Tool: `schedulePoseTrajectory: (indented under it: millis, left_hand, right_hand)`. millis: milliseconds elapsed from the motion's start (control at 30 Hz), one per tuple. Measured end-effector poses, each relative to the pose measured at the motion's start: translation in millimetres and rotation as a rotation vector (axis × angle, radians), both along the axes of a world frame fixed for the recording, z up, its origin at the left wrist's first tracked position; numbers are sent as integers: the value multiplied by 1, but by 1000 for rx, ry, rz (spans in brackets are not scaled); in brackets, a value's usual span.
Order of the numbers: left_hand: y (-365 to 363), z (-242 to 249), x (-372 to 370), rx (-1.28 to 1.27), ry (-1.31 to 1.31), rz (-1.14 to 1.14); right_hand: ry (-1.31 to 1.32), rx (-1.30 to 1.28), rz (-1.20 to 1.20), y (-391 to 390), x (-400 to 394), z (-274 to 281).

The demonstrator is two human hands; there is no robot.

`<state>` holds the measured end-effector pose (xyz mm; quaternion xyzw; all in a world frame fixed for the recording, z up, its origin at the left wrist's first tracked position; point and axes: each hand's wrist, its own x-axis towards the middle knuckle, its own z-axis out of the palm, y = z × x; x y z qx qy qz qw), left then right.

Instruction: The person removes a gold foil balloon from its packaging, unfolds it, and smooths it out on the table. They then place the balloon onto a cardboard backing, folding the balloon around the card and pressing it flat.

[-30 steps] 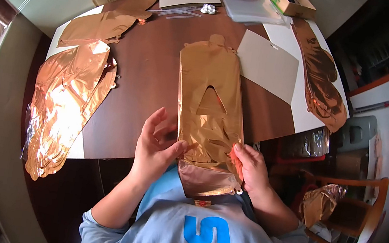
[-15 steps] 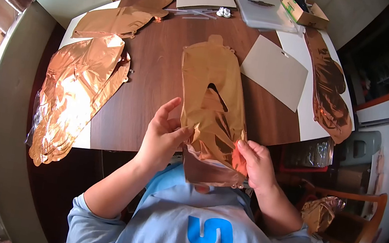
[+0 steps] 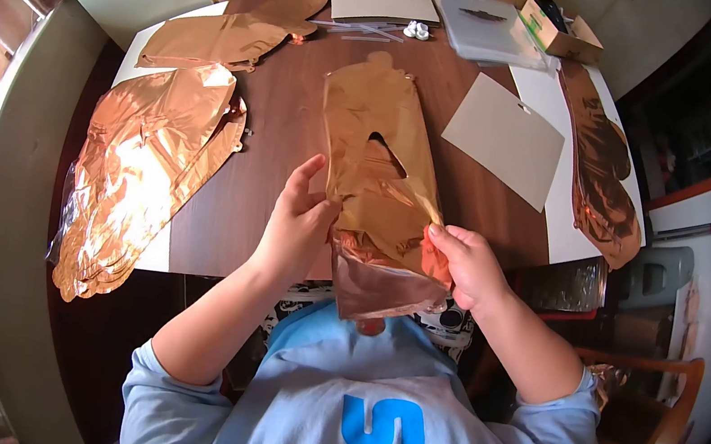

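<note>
At the far left, a pile of copper foil sheets [image 3: 145, 138] spills over the edge of the brown table [image 3: 276, 111], with another foil piece [image 3: 204, 39] lying just behind it. Next comes the left hand [image 3: 296, 227], loosely spread, its index finger raised and its thumb at the left edge of the gold foil piece [image 3: 376, 202]. Its other fingers are partly hidden, so whether they pinch the film from beneath I can't say.

The gold piece lies in the middle, its far end over the table and its near end reaching past the edge towards the person's shirt [image 3: 330, 400]. It has a pointed opening partway along, and a duller, pinkish flap [image 3: 378, 291] at the near end (creased, by the look of it). The right hand [image 3: 472, 266] is closed on the right edge, thumb on top, beside a reddish fold.

The step in hand looks like working that near end between both hands; the next move seems to call for a gentle, even hold, as film this thin may crease or tear.

Further right are a white card [image 3: 507, 143] and a long dark foil strip [image 3: 597, 170].
</note>
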<state>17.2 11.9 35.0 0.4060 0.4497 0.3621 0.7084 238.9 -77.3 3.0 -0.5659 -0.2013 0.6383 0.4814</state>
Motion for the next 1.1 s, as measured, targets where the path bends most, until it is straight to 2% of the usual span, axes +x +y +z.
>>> schedulePoseTrajectory:
  millis: [67, 167, 267, 367, 467, 567, 667, 967, 1067, 1100]
  left_hand:
    - [8, -16, -2, 42, 113, -8]
    - [10, -21, -5, 319, 408, -42]
    - [9, -8, -12, 388, 548, -77]
    - [10, -5, -17, 606, 803, -149]
    - [19, -23, -23, 1205, 881, -74]
    - [26, -38, -29, 1290, 850, -189]
    - [31, -43, -32, 1352, 871, -197]
    - [39, -38, -43, 1378, 876, -226]
    - [39, -38, -45, 1391, 877, -236]
    - [40, -37, -44, 1393, 874, -245]
  right_hand:
    - [-25, 12, 20, 3, 3, -8]
    - [-63, -8, 41, 6, 3, -8]
    - [-45, -35, 151, 12, 12, -15]
    - [-81, -79, 147, 19, 4, 4]
    - [-151, -139, 186, 21, 5, 3]
    - [-120, -120, 164, 21, 4, 3]
    - [-125, -118, 167, 22, 5, -1]
    - [-344, -269, 381, 36, 6, 28]
    - [-647, -322, 741, 51, 19, 51]
    - [-979, -188, 830, 50, 20, 51]
